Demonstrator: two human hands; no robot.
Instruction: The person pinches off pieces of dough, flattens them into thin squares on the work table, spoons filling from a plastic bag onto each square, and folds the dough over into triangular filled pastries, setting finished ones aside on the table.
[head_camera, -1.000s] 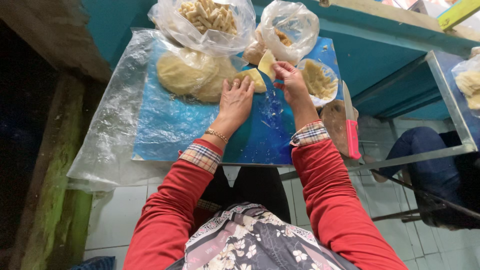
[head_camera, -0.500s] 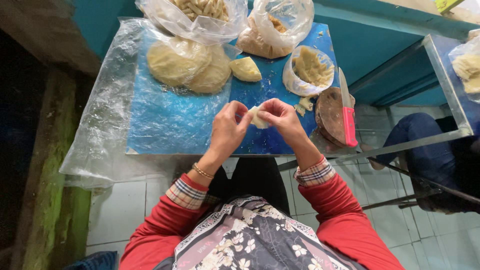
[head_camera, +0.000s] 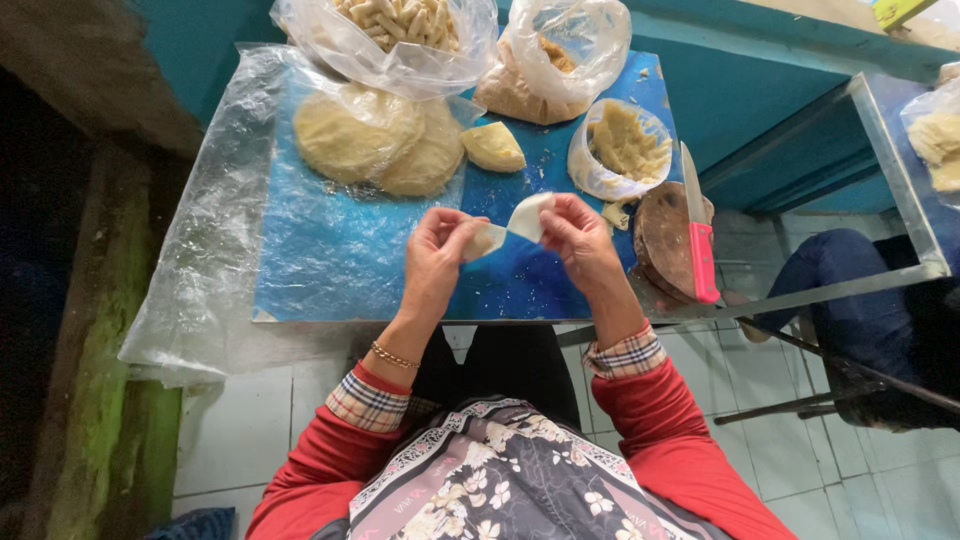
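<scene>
A pale tiled floor (head_camera: 250, 440) runs under a small counter (head_camera: 350, 250) covered with blue sheeting and a loose clear plastic film that hangs off its 9 o'clock edge, probably to keep dough from sticking. Just above the counter's near edge, both hands work one small piece of pale dough (head_camera: 510, 225). The left hand (head_camera: 435, 255) pinches one end between thumb and fingertips; the right hand (head_camera: 580, 240) grips the other end the same way, so the piece stretches between them, folded or pulled apart, which one I cannot tell. Both hands are closed narrowly on it, held over the sheet so crumbs would land there.

At 12 o'clock from the hands lies a half-round dough piece (head_camera: 493, 147) on the sheet. At 11 o'clock a stack of flat round dough sheets (head_camera: 375, 140) sits partly under film. Beyond it, a clear bag of finished rolls (head_camera: 400, 25) stands open at the far edge, with a second bag of crumbly filling (head_camera: 545, 70) beside it. At 1 o'clock an open tub lined with plastic (head_camera: 622, 150) holds yellowish paste, close enough to the right hand for easy reach. At 3 o'clock a knife with a pink handle (head_camera: 700, 240) rests across a round wooden board (head_camera: 665, 245).
</scene>
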